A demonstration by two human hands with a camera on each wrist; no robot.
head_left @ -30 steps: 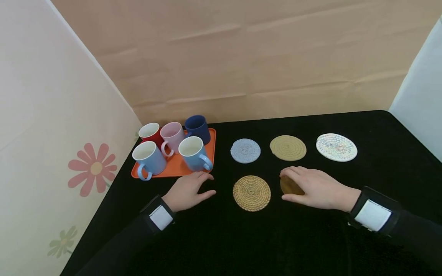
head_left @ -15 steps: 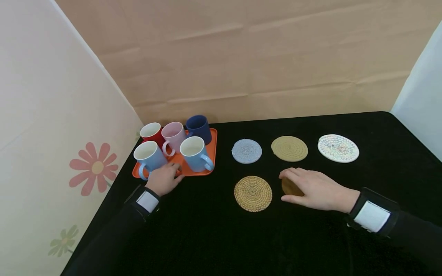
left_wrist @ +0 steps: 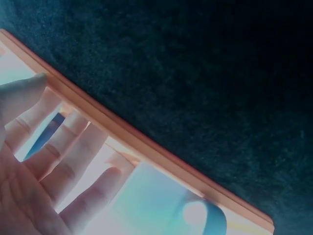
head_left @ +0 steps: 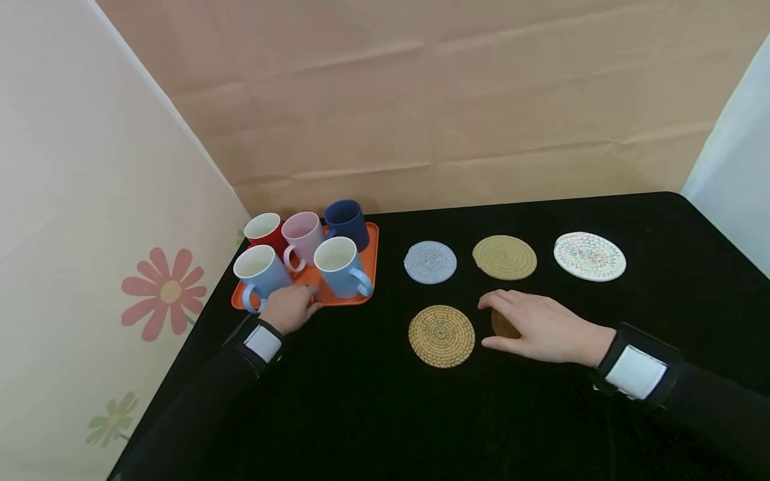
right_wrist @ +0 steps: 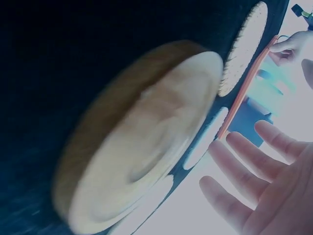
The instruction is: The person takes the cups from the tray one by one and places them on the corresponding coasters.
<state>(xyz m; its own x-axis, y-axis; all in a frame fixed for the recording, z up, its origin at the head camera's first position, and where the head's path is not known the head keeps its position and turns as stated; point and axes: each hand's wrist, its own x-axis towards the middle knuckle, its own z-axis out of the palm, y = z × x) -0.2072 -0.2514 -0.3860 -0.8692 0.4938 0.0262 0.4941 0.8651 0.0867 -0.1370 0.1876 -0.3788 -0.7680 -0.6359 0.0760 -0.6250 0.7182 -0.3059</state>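
My left hand (head_left: 291,306) lies on the front rim of an orange tray (head_left: 345,302), between two light-blue mugs (head_left: 260,272) (head_left: 339,267). In the left wrist view the fingers (left_wrist: 58,156) reach straight across the tray rim (left_wrist: 146,147), beside a light-blue mug (left_wrist: 161,205). My right hand (head_left: 532,326) hovers over a round brown wooden coaster (head_left: 501,325) and hides most of it. In the right wrist view its fingers (right_wrist: 244,161) are spread and lifted off the blurred wooden coaster (right_wrist: 142,147).
A pink mug (head_left: 301,235), a red mug (head_left: 265,230) and a navy mug (head_left: 347,220) stand at the tray's back. On the black cloth lie a straw coaster (head_left: 442,335), a blue-grey one (head_left: 430,262), a tan one (head_left: 504,257) and a white patterned one (head_left: 589,256). Paper walls close off the left and back.
My left hand moved left from the cloth by the tray's corner onto the tray's front rim. My right hand's fingers lifted slightly and shifted left over the wooden coaster.
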